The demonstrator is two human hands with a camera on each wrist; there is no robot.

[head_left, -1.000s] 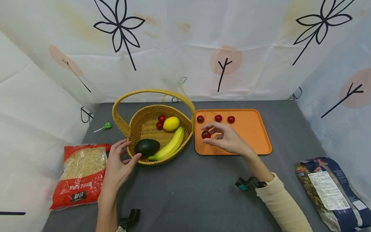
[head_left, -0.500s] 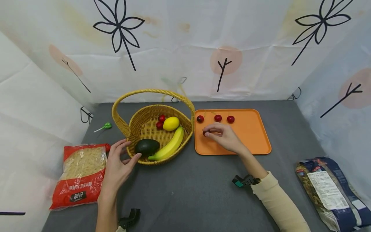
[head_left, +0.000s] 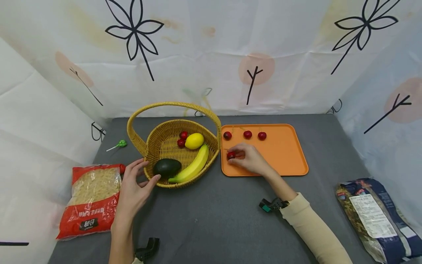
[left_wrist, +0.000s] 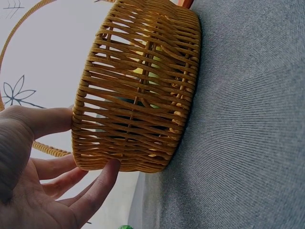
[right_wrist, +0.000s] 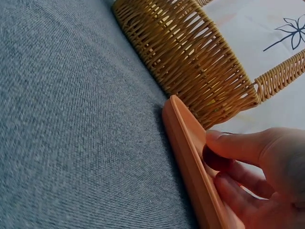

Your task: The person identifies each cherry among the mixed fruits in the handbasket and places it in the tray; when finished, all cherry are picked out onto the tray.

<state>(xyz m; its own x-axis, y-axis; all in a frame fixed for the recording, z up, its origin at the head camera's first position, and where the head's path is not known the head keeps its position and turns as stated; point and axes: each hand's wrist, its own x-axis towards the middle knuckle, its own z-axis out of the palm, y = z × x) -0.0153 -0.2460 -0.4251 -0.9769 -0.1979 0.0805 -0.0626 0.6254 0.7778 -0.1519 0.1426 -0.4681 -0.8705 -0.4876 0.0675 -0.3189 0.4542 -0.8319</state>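
My right hand (head_left: 248, 158) pinches a dark red cherry (head_left: 230, 155) between thumb and fingers, low over the left part of the orange tray (head_left: 283, 154). In the right wrist view that cherry (right_wrist: 217, 160) sits just inside the tray's rim. Three more cherries lie along the tray's back edge, among them the middle cherry (head_left: 247, 134). My left hand (head_left: 136, 187) touches the near-left rim of the yellow wicker basket (head_left: 161, 145), thumb and fingers spread along its outside. Inside lie an avocado (head_left: 167, 167), a banana (head_left: 194, 167), a lemon (head_left: 194, 140) and two cherries (head_left: 182, 142).
A red bag of pasta (head_left: 92, 200) lies left of my left forearm. Behind it is a green lollipop (head_left: 121, 143). A dark blue bag (head_left: 376, 216) lies at the right edge. The basket's tall handle (head_left: 174, 104) arches above it, and the tray stands right beside the basket.
My right hand has shifted slightly left and toward me over the tray with the cherry. The left hand and the basket have stayed in place.
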